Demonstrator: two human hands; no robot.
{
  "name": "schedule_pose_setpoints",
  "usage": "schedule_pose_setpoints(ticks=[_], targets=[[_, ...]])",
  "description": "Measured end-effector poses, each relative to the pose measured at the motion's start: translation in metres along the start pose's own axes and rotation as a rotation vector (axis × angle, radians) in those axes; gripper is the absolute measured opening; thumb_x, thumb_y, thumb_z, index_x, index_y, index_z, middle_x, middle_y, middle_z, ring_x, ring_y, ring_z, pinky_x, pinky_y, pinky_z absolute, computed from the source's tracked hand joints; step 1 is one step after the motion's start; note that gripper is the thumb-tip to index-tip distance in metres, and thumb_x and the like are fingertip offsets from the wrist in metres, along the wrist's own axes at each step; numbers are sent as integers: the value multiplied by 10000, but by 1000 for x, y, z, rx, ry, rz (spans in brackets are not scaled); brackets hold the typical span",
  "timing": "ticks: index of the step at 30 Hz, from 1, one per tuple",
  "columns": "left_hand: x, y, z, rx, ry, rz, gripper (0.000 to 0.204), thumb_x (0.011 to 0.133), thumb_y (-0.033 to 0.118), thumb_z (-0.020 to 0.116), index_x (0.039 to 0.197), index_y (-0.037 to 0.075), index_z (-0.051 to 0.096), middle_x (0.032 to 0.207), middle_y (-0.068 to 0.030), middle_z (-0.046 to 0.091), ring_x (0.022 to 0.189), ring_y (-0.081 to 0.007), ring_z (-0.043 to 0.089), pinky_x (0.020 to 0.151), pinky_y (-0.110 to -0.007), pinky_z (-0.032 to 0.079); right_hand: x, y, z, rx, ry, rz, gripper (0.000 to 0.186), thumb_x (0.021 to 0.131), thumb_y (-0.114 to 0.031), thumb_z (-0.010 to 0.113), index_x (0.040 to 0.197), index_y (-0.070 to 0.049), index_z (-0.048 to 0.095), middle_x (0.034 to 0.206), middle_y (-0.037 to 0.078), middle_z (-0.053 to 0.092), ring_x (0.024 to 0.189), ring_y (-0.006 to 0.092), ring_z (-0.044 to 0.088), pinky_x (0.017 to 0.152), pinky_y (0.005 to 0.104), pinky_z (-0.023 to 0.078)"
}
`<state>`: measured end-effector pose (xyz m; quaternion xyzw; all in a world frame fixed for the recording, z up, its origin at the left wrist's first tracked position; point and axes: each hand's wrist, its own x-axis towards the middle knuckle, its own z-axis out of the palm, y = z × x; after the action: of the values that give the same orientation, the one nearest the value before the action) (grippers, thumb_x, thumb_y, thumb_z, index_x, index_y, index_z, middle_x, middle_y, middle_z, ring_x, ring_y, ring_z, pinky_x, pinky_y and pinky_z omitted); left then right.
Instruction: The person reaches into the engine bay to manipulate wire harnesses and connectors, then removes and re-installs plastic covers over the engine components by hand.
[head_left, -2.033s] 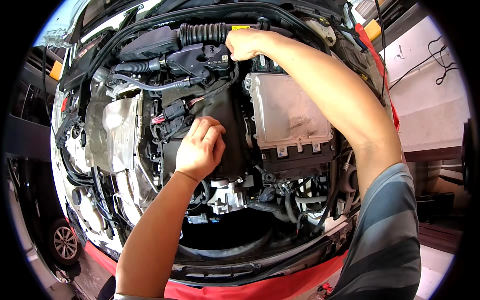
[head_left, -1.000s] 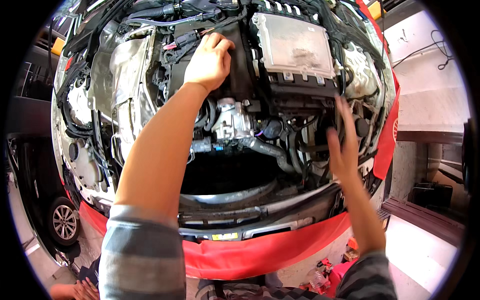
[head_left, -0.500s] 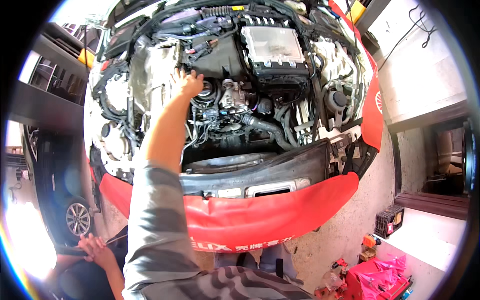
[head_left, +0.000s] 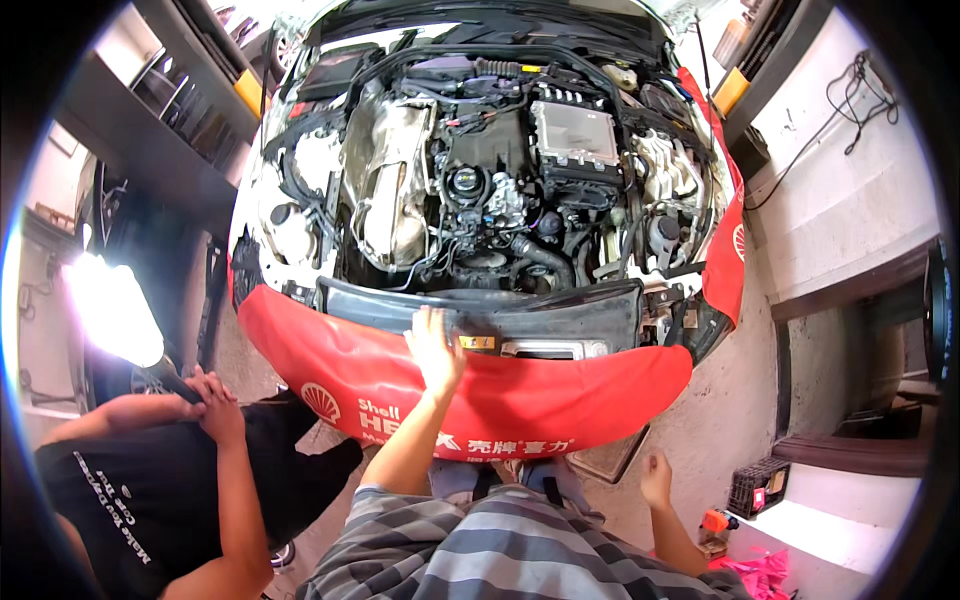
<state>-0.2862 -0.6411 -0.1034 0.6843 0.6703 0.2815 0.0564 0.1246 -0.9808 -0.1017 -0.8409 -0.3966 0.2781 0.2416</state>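
Observation:
A car's engine bay (head_left: 490,155) lies uncovered in front of me, with the black front panel (head_left: 400,308) running along its near edge. My left hand (head_left: 435,352) is over that edge, fingers stretched out and holding nothing; I cannot tell whether it touches the panel or the red fender cover (head_left: 560,405) beneath it. By my right side hangs my right hand (head_left: 656,480), its fingers curled with nothing visible in them. Inside the bay sit a black round cap (head_left: 465,181), a silvery heat shield (head_left: 392,185) and a dark box with a pale lid (head_left: 575,132).
On my left a co-worker in a black shirt (head_left: 150,490) clasps a brightly glowing lamp (head_left: 120,310). Lift posts (head_left: 150,95) flank the car. At the right stand a black crate (head_left: 757,487), an orange tool (head_left: 718,521) and a pink bag (head_left: 765,575); a cable (head_left: 850,110) lies farther back.
My left hand has withdrawn from the engine bay to its front edge. My right hand has come into view. The view has shifted, showing more of the co-worker and the lamp.

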Motion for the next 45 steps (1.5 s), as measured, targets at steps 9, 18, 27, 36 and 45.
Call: schedule_pose_setpoints(ticks=[9, 18, 27, 36, 45], targets=[[-18, -95, 17, 219, -113, -643, 587, 1005, 366, 493, 1451, -8, 417, 1550, -194, 374, 1457, -306, 324, 1214, -534, 184, 235, -389, 110, -37, -259, -801, 379, 962, -28, 578, 1341, -19, 570, 1071, 127, 646, 865, 198, 654, 852, 318, 547], [30, -119, 90, 297, 536, -1002, 312, 943, 215, 562, 1116, -31, 479, 1171, -203, 507, 1090, -394, 491, 944, -506, 404, 459, -599, 258, -912, -232, -1411, 458, 935, -172, 644, 1385, -149, 562, 1478, 51, 481, 1384, 276, 412, 1162, 475, 331], [27, -123, 89, 330, 511, -964, 367, 948, 242, 520, 1168, -47, 466, 1226, -216, 484, 1120, -393, 472, 976, -504, 386, 488, -646, 249, -807, -377, -1412, 288, 823, -279, 774, 1044, -106, 710, 1084, 75, 666, 1144, 293, 570, 988, 443, 460], [26, -122, 90, 292, 493, -960, 399, 953, 251, 500, 1193, -64, 450, 1251, -227, 469, 1146, -398, 453, 996, -510, 368, 484, -629, 276, -801, -323, -1367, 304, 805, -217, 792, 988, -33, 635, 1067, 108, 640, 1117, 294, 566, 992, 414, 441], [27, -121, 89, 259, 486, -981, 453, 956, 277, 500, 1228, -81, 445, 1262, -236, 472, 1152, -398, 450, 1005, -509, 367, 499, -614, 282, -565, -321, -1399, 162, 808, -139, 770, 902, -51, 671, 1053, 90, 584, 1065, 300, 523, 970, 409, 436]])
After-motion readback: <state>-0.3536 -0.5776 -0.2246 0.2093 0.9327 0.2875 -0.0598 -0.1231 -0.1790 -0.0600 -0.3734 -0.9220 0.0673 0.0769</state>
